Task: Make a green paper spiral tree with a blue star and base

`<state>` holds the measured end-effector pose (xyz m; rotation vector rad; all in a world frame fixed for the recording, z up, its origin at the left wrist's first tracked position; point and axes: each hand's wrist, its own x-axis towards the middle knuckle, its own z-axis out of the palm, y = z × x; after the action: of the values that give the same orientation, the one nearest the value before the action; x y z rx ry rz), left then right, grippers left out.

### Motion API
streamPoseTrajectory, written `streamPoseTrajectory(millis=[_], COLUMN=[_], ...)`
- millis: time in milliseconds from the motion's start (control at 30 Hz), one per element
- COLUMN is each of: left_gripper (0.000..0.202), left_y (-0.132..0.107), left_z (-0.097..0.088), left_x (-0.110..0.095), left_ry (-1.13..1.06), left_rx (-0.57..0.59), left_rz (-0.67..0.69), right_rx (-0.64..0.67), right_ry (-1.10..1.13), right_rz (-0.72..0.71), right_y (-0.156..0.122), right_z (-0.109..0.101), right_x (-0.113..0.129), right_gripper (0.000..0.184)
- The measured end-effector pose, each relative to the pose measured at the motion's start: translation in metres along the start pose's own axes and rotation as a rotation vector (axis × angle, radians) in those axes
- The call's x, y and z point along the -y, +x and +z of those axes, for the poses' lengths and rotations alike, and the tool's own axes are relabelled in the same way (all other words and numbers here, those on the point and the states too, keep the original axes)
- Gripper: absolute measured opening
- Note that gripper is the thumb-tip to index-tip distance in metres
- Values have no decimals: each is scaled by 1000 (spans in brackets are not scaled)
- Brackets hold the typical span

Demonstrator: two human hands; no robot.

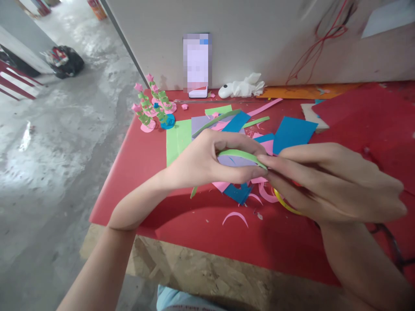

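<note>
Both my hands meet over the middle of the red table, around a green paper strip [238,153] that bows upward between them. Thumb and fingers of my left hand [210,157] pinch its right end. From the other side, the fingertips of my right hand [317,177] grip that same end. Below the hands lie purple, pink and blue paper pieces, among them a cut blue piece [238,193] and a pink paper curve [235,214]. A yellow ring [285,203] shows partly under my right hand.
Small paper flowers with green curled stems [160,114] stand at the table's back left. A phone [197,65] leans against the wall beside a white tissue bundle [243,87]. A blue sheet [294,133] lies at right. Red cord [319,43] hangs on the wall.
</note>
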<state>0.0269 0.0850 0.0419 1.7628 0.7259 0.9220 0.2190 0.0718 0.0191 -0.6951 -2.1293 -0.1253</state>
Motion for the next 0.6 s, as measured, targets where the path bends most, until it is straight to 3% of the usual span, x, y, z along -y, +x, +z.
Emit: streamPoseTrajectory(millis=[100,233,600], left_gripper=[7,5,4], left_y=[1,3,4], left_z=[-2,-3,-3], left_x=[-2,-5,-1], left_ry=[9,6,-43], left_rx=[52,76,60], left_rz=[-31,-112,-157], right_rx=[-21,89,39], right_ry=[-28,-85,-99], right_rz=[-118,-116,-163], right_y=[5,9,12], right_z=[-2,-6,-3], right_x=[1,1,-1], right_gripper=[11,11,5])
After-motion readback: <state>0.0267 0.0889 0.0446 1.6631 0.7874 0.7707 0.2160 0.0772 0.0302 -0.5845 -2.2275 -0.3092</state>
